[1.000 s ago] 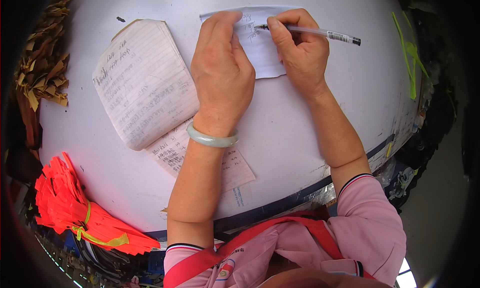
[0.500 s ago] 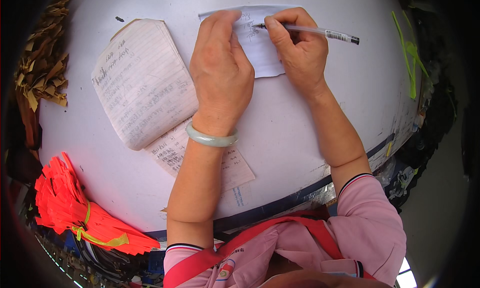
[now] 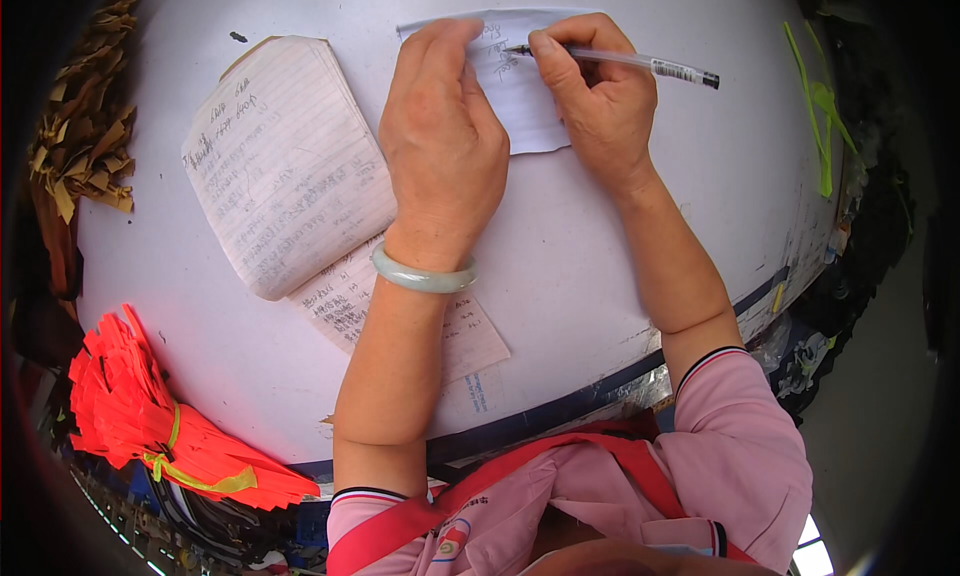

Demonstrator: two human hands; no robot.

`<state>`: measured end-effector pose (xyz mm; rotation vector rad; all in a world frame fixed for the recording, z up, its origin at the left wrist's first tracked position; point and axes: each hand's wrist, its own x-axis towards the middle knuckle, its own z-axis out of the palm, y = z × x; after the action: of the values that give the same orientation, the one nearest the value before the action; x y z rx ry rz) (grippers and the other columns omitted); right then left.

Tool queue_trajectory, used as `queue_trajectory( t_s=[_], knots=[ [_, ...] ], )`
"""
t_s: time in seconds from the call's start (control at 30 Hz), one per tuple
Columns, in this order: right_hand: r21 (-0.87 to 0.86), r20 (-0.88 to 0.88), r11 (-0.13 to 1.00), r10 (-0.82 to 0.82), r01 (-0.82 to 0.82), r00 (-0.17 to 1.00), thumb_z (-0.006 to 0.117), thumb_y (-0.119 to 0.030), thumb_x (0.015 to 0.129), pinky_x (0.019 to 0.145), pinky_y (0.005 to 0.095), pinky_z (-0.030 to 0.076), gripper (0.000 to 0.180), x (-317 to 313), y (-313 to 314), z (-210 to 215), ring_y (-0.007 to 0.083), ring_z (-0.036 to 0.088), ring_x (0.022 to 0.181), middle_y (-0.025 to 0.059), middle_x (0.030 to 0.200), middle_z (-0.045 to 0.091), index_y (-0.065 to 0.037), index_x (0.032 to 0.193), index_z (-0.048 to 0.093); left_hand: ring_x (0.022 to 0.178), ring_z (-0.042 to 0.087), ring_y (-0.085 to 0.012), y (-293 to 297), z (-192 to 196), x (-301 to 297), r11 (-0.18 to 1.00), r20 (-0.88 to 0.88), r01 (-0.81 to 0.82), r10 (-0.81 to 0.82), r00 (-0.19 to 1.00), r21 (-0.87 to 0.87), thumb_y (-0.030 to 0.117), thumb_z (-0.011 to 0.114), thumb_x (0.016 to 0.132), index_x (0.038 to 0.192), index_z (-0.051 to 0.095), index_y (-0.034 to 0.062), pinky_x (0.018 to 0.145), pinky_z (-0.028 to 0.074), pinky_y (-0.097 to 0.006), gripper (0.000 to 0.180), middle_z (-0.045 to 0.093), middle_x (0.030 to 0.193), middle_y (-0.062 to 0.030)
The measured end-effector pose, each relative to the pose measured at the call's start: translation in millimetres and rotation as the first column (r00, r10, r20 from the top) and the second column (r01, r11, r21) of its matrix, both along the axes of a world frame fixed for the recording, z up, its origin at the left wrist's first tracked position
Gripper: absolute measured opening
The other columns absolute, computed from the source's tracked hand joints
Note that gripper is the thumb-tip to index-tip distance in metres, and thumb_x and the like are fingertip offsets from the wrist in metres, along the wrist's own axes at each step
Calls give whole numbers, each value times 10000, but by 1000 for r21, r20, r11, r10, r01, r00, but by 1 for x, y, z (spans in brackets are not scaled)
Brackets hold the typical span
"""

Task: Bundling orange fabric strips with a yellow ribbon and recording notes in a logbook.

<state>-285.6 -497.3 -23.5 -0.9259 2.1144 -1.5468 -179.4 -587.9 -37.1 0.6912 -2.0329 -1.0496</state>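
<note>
My right hand [image 3: 603, 101] is closed around a clear-barrelled pen [image 3: 640, 60] with a black end, its tip on a small sheet of paper [image 3: 536, 116] that bears a few handwritten lines. Across the left part of that sheet lies my left hand [image 3: 440, 126], empty, fingers stretched out and close together, covering some of the paper. A pale green bangle [image 3: 424, 276] circles my left wrist. Left of this hand sits an open notebook [image 3: 290, 166] with handwritten pages; my left forearm passes over its lower page [image 3: 470, 341].
A bundle of bright red-orange strips [image 3: 120, 386], tied with a yellow band [image 3: 205, 476], lies at the table's lower left edge. Brown strips [image 3: 90, 126] hang at the far left. Yellow-green strips [image 3: 822, 106] lie at the right edge of the white table [image 3: 570, 266].
</note>
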Motion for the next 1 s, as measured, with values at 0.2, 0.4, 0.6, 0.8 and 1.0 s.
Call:
queue_trajectory(
  t_s=[0.2,0.4,0.6,0.8,1.0],
  knots=[
    [0,18,1000,13,-13,1000,661,-190,906,565,194,432,149,0,0,1,35,529,635,-22,709,604,-51,884,611,919,620,-238,0,0,0,1000,24,-21,21,999,-2,-69,487,875,1078,616,12,834,493,-307,254,631,1025,-118],
    [4,13,1000,7,-7,1000,663,-193,905,567,195,435,155,0,0,2,35,527,633,-23,707,601,-49,882,610,916,619,-238,1,0,0,1000,39,-23,23,999,2,-66,489,875,1077,616,10,834,491,-305,250,631,1022,-118],
    [3,5,1000,3,-3,1000,666,-193,900,565,197,433,158,0,0,1,33,523,624,-25,704,602,-47,878,611,914,621,-236,1,1,0,1000,40,-22,22,999,-1,-63,489,876,1075,617,14,834,492,-305,249,632,1019,-114],
    [1,7,999,-33,33,999,666,-165,879,556,207,435,137,-1,0,1,32,523,607,-29,690,607,-50,828,612,920,623,-237,1,1,0,1000,34,-24,24,999,-7,-65,488,874,1075,618,16,837,493,-304,252,633,1024,-113],
    [20,-18,999,-37,37,999,654,-155,870,551,214,437,130,-1,1,-1,36,521,587,-29,654,600,-51,808,604,931,625,-235,1,0,0,1000,39,-24,24,999,-8,-68,489,873,1080,618,20,844,494,-304,260,636,1030,-110]
  ],
)
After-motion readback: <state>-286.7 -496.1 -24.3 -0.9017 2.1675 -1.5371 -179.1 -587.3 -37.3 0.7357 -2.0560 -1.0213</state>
